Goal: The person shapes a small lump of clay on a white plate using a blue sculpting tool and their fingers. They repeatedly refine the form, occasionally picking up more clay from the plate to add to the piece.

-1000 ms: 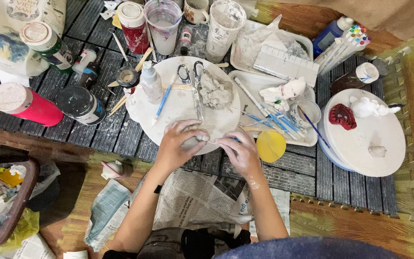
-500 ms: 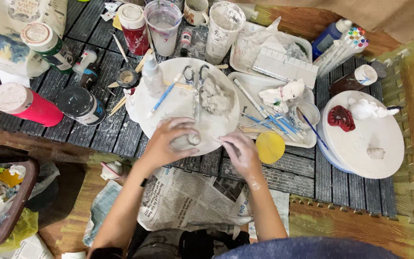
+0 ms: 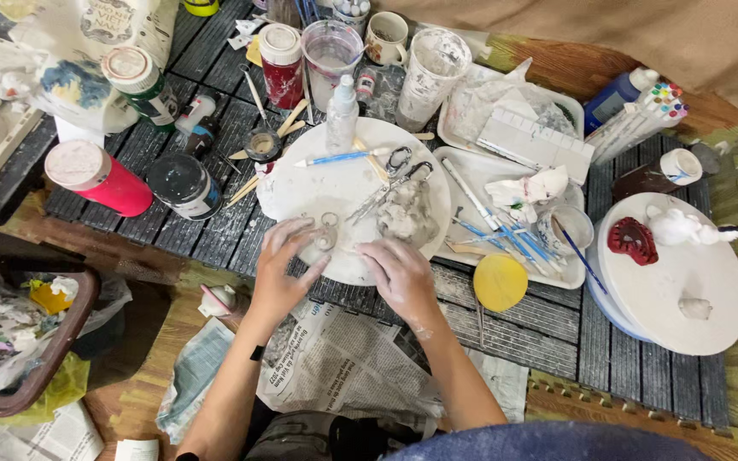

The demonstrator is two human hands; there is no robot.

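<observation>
Your left hand [image 3: 282, 266] is pinching a small pale clay lump [image 3: 316, 246] on the round white board [image 3: 309, 192]; your right hand [image 3: 401, 273], chalky, is resting flat and unclenched on the board's near edge, grasping nothing, over the dark slatted table [image 3: 523, 329].

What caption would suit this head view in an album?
Both hands, left and right, press small pale clay pieces on a round white work board amid paint jars.
</observation>
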